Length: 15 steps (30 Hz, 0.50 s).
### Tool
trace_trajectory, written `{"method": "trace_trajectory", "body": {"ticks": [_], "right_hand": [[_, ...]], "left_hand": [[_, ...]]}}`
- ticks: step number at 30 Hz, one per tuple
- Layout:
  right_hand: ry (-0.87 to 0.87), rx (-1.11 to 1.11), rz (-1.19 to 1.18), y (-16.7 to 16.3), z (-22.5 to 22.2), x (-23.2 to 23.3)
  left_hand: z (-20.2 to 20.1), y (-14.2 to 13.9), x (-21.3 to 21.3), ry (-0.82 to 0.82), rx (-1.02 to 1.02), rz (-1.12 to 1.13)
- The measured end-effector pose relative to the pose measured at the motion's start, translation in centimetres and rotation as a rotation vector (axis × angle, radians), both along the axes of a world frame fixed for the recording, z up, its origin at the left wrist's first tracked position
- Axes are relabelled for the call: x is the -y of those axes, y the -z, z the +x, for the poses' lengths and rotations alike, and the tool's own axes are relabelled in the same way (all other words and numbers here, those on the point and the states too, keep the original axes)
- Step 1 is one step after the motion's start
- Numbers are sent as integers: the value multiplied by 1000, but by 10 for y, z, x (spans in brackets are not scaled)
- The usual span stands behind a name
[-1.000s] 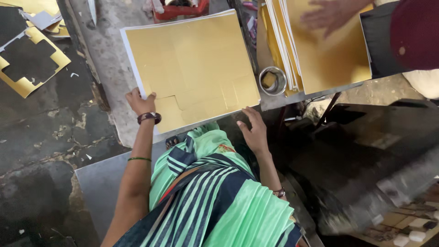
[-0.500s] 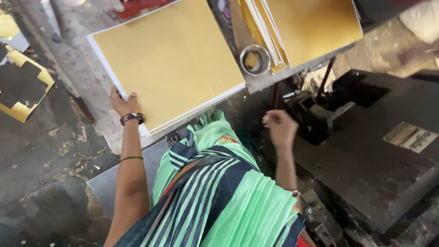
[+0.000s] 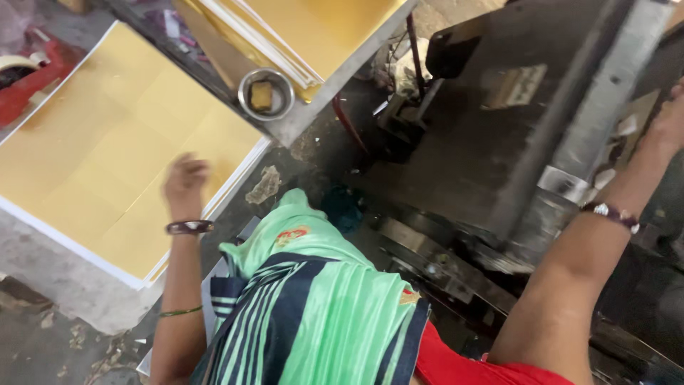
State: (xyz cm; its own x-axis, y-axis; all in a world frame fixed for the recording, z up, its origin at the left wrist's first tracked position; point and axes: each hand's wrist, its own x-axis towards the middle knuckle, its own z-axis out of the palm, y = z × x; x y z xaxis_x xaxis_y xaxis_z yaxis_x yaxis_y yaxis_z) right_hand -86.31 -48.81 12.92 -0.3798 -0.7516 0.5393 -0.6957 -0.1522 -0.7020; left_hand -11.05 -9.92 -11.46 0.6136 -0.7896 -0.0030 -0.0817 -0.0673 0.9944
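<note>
Now the left hand (image 3: pixel 184 178), blurred, loosely curled and holding nothing, rests on the near edge of the stack of gold-yellow card sheets (image 3: pixel 107 150). Right hand (image 3: pixel 670 117) has left that stack for the dark metal press (image 3: pixel 513 121); its grip is cropped, cannot tell.

The person wears a shiny light-green garment with broad dark navy stripes (image 3: pixel 320 314) across the lower middle of the frame, with small red-and-gold printed patches near the upper fold and at the right hem, and a red cloth (image 3: pixel 463 363) showing beneath it at the bottom edge. The left hand (image 3: pixel 184 178), left of centre, has a dark bangle (image 3: pixel 189 227) at the wrist and a thin green one (image 3: pixel 179 311) farther down the forearm. The right hand (image 3: pixel 670 125), at the right edge, is blurred and carries a dark band with a metal piece (image 3: pixel 610 212) at the wrist.
</note>
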Motion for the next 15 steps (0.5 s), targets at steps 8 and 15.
{"method": "trace_trajectory", "body": {"ticks": [8, 15], "right_hand": [[-54, -356, 456, 136, 115, -29], [-262, -1360, 300, 195, 363, -214]], "left_hand": [[-120, -17, 77, 586, -183, 260], [-159, -16, 128, 482, -40, 122]]}}
